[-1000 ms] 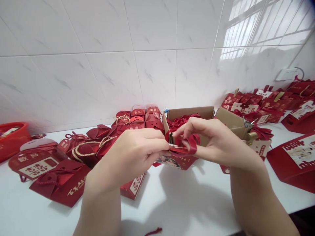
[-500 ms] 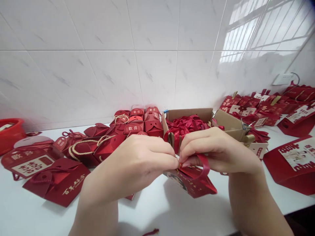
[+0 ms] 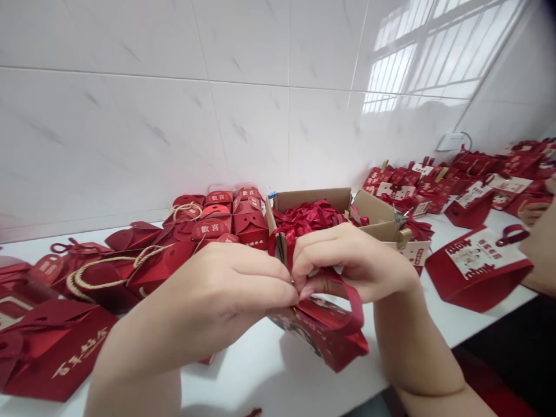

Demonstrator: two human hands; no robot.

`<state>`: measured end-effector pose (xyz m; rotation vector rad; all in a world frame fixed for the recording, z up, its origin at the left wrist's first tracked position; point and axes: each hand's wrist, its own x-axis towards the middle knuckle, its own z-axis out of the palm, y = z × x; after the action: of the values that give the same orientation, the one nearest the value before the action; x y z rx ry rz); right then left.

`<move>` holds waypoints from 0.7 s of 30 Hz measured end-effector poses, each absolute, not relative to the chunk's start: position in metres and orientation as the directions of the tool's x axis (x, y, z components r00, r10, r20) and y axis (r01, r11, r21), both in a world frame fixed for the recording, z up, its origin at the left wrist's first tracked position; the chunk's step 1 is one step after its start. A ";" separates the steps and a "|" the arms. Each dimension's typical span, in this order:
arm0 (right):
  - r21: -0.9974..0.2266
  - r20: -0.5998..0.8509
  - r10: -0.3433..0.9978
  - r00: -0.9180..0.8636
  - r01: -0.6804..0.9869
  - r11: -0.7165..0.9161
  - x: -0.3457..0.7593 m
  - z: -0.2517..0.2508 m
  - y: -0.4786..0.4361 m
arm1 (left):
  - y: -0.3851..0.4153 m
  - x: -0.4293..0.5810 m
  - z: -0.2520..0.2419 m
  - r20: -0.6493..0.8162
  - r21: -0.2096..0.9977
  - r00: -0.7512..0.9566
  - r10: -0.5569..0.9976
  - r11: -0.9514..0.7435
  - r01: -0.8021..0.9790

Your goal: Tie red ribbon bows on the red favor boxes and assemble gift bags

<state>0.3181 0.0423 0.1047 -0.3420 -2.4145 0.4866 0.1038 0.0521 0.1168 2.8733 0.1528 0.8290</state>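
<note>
My left hand [image 3: 247, 284] and my right hand [image 3: 351, 258] meet fingertip to fingertip above the table, both closed in a pinch. Below their fingertips a small red gift box [image 3: 339, 341] with a printed picture hangs tilted over the white tabletop. A dark red ribbon [image 3: 355, 301] loops from its top beside my right fingers. Both hands pinch at the ribbon where it meets the box top; the exact spot is hidden by the fingers. Just behind my hands stands an open cardboard box [image 3: 313, 198] filled with loose red ribbons [image 3: 308, 217].
Red gift boxes [image 3: 212, 229] crowd the left, one with a rope handle [image 3: 78, 278]. A larger red box [image 3: 478, 272] with a white label stands on the right, before more boxes [image 3: 434, 185]. Another person's arm [image 3: 542, 249] reaches in at the far right. A tiled wall [image 3: 243, 127] closes the back.
The view has swung to the right, bringing another person's arm into sight. My hands still pinch at the box top; the box has tilted slightly and the ribbon loop shows larger.
</note>
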 end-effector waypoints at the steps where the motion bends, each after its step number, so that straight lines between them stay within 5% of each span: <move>1: -0.419 0.544 0.360 -0.758 0.126 0.899 0.318 0.105 0.043 | 0.054 0.103 0.116 0.524 0.167 0.839 0.144 -0.984 0.065; 8: -0.384 0.537 0.352 -0.767 0.150 0.911 0.317 0.106 0.045 | 0.057 0.102 0.117 0.522 0.147 0.838 0.161 -0.984 0.098; 14: -0.289 0.734 0.474 -0.487 0.409 0.866 0.322 0.105 0.035 | 0.057 0.097 0.115 0.632 0.014 0.760 0.154 -0.982 0.187; 21: -0.362 0.776 0.566 -0.278 0.538 0.761 0.323 0.104 0.030 | 0.059 0.098 0.111 0.629 -0.105 0.761 0.158 -0.953 0.284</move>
<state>0.3226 0.0297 0.1043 -0.8384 -1.9396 0.0342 0.0976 0.0585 0.1115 3.1292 0.3969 1.0876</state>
